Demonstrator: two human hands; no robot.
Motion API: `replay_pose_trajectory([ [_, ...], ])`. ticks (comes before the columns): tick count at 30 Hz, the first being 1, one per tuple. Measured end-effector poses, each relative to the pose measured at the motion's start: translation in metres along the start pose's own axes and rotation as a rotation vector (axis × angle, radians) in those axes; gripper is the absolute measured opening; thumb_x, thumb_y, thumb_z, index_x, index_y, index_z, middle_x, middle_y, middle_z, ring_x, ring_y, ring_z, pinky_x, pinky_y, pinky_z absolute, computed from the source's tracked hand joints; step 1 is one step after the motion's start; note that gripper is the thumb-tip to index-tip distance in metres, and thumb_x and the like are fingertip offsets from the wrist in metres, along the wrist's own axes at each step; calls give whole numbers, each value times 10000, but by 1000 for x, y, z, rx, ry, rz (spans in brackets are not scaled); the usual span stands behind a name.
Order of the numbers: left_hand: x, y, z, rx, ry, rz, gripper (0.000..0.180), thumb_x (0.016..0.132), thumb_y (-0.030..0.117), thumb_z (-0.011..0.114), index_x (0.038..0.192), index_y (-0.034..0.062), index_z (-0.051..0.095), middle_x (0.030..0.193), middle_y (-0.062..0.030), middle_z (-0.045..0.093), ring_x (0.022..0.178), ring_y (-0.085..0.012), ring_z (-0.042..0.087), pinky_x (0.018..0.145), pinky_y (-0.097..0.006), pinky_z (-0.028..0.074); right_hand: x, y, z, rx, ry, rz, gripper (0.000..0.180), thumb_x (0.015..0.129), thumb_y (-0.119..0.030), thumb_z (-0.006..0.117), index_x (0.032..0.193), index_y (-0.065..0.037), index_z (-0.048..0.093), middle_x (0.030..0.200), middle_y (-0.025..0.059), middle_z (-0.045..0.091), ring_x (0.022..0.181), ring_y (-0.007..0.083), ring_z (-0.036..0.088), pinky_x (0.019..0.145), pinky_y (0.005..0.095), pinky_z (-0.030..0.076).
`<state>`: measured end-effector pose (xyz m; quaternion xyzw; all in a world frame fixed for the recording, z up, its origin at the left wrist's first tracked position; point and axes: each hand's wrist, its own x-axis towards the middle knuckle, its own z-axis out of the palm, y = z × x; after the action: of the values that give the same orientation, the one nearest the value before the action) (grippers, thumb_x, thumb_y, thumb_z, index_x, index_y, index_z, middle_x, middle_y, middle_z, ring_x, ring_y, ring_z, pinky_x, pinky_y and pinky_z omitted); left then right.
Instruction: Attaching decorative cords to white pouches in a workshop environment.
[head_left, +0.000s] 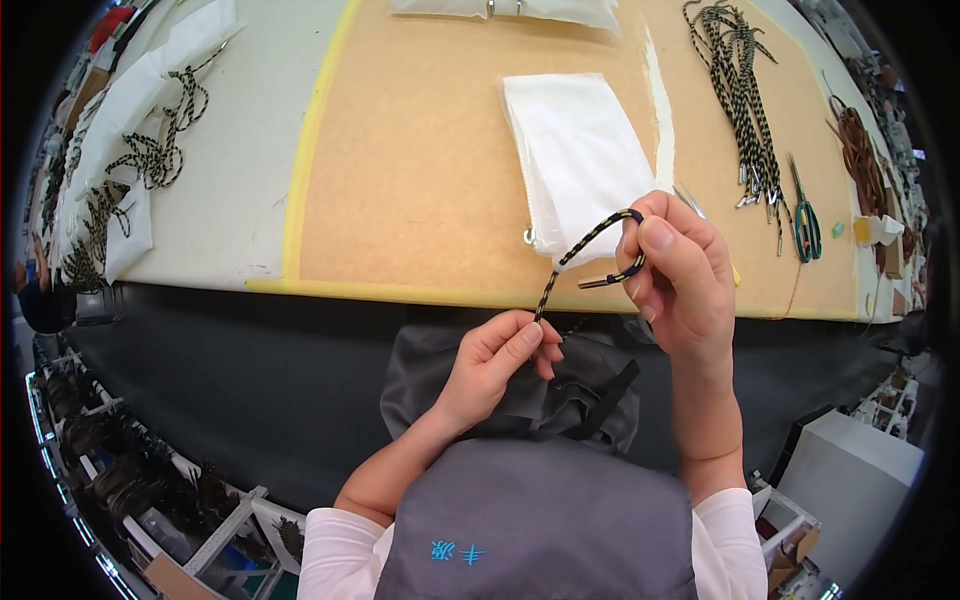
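Observation:
A black cord with yellowish flecks runs up from my left hand to my right hand. The left fingers are closed on its lower part. Between thumb and fingers, the right hand pinches the cord where it bends into an open loop. The cord's metal-tipped end sticks out of that loop toward the left. Just beyond, a folded white fabric piece lies on the table, with a small metal piece at its near left corner. Dark grey fabric sits under the hands, partly hidden.
The tan-topped table has yellow tape along its edges. At right lie a bundle of similar cords, green-handled scissors and brown cords. More cords and white material lie at left.

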<state>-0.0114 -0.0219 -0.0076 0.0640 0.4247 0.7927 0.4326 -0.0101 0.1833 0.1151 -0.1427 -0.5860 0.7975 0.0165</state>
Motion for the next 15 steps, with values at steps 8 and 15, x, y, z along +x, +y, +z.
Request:
replay_pose_trajectory([
  [8,-10,-8,-4,-75,19,11,275,1065,208,511,1116,-23,650,1022,-102,703,908,-161,683,814,-301,545,-59,17,-1,-27,-195,555,187,997,-205,619,912,-39,638,753,25,676,527,18,515,482,169,374],
  [15,-33,-15,3,-156,-75,-149,294,1071,203,496,1171,-37,635,1039,-113,689,949,-186,679,828,-307,555,-62,58,12,-236,-25,385,173,1005,-143,614,950,18,587,722,17,650,615,42,577,543,222,455],
])
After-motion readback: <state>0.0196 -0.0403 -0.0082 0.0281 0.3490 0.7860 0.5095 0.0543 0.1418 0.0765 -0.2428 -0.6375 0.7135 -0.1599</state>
